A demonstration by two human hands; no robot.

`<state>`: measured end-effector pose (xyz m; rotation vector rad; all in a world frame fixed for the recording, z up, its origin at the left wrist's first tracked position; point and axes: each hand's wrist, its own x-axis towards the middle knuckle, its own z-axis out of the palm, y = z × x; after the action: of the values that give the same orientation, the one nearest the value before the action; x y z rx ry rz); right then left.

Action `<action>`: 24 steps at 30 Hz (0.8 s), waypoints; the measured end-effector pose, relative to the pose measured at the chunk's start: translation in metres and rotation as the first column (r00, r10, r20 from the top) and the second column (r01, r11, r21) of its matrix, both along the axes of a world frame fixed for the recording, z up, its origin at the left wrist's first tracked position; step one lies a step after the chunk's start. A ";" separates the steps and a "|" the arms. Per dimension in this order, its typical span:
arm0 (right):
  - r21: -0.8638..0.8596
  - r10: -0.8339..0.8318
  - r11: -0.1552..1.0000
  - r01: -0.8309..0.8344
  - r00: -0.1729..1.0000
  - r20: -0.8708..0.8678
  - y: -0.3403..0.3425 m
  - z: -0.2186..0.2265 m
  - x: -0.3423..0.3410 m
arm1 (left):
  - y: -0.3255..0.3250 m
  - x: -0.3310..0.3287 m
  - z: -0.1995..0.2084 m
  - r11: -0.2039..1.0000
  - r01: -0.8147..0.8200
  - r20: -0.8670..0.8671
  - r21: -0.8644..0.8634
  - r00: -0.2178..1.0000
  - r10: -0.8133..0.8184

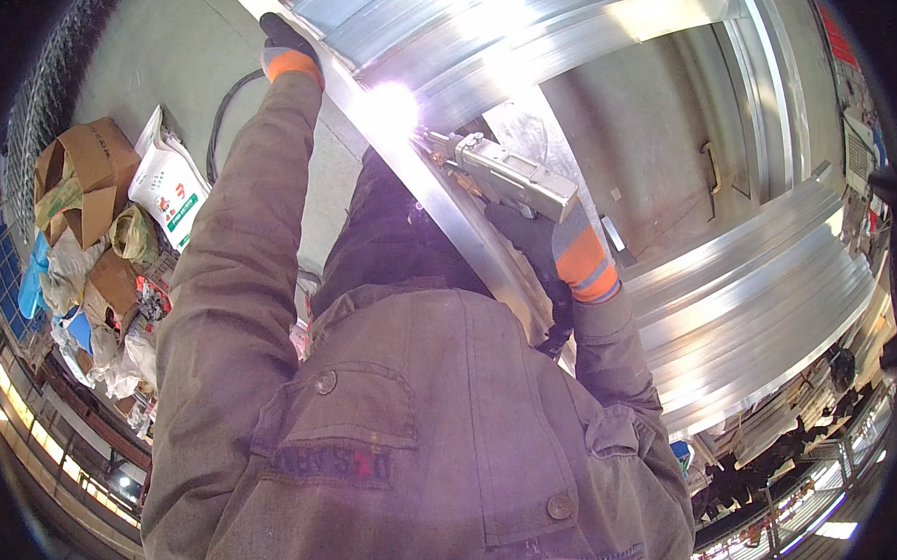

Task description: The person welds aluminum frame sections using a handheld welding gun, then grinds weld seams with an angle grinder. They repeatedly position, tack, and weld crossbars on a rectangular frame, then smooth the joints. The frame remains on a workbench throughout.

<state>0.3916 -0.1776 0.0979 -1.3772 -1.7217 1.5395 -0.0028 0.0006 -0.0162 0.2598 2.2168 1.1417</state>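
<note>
My right hand [539, 241], in a dark glove with an orange and grey cuff, grips a boxy silver handheld welding gun [514, 173]. Its nozzle points up and left at a bright white glare [391, 109] on a long silver metal bar [444, 220]. That glare hides the spot where nozzle and metal meet. Farther up the same bar, my left hand [288, 51], gloved alike, is closed over the edge; its fingertips are partly hidden. Ribbed silver metal panels [418, 43] adjoin the bar on its right side.
More ribbed panels [740, 302] lie at the right, beside an open framed gap showing the floor [652, 121]. On the left are a cardboard box [89, 176], a white printed sack [169, 182] and plastic bags. A black cable [223, 115] curves along the floor.
</note>
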 end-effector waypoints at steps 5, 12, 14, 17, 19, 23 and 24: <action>-0.124 -0.077 0.990 0.074 0.997 -0.024 0.003 0.018 -0.008 | -0.001 0.001 0.002 1.000 0.005 0.001 0.014 1.000 -0.005; -0.191 -0.188 0.963 0.193 0.981 0.042 0.000 0.072 -0.003 | 0.002 -0.002 0.002 1.000 0.014 0.034 0.021 0.999 -0.014; -0.149 -0.189 0.968 0.200 0.978 0.086 -0.003 0.083 0.001 | 0.002 -0.002 0.002 1.000 0.017 0.041 0.019 0.999 -0.017; -0.104 -0.254 0.958 0.269 0.957 0.139 -0.015 0.097 0.003 | 0.000 -0.001 0.002 0.999 0.023 0.052 0.032 0.998 -0.025; -0.031 -0.253 0.965 0.262 0.952 0.173 -0.024 0.103 0.005 | -0.002 0.002 0.003 0.998 0.031 0.062 0.053 0.997 -0.034; 0.078 -0.298 0.955 0.288 0.919 0.257 -0.051 0.095 0.007 | 0.003 0.003 0.000 0.999 -0.050 0.040 0.012 0.998 0.050; 0.078 -0.322 0.947 0.313 0.909 0.264 -0.060 0.089 0.008 | 0.004 0.000 -0.006 0.998 -0.066 0.036 0.024 0.997 0.065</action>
<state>0.3994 -0.2375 0.1871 -1.8196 -1.5632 1.1787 -0.0032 0.0048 -0.0224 0.1771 2.1954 1.2015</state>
